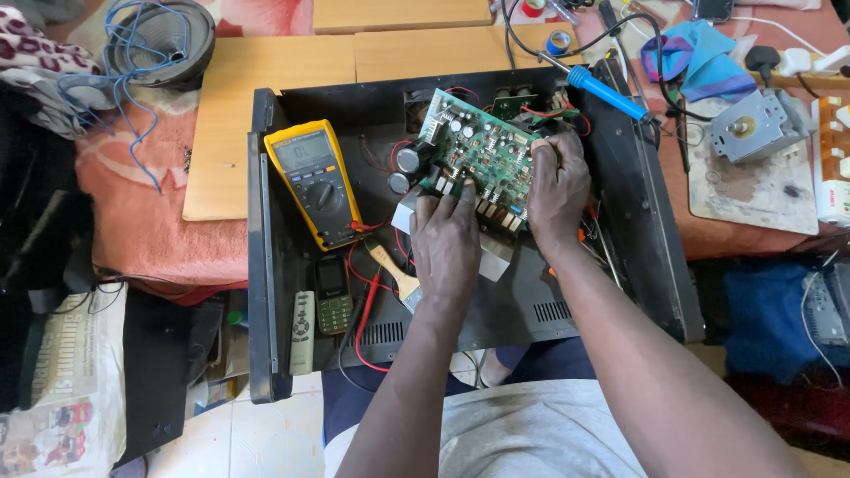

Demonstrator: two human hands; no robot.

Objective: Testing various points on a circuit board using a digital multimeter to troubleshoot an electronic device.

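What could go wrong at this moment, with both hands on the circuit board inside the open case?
The left hand and right hand tilt the green circuit board; its red wires may strain or pull loose. The soldering iron lies on the case edge by the right hand, and might be knocked off.

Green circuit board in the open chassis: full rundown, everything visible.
The green rectangular circuit board sits tilted inside the black metal chassis, component side up, packed with small parts and dark cylindrical capacitors at its left edge. A silvery metal heatsink runs along its near edge. Red wires trail off it. The left hand presses its near edge; the right hand grips its right side.
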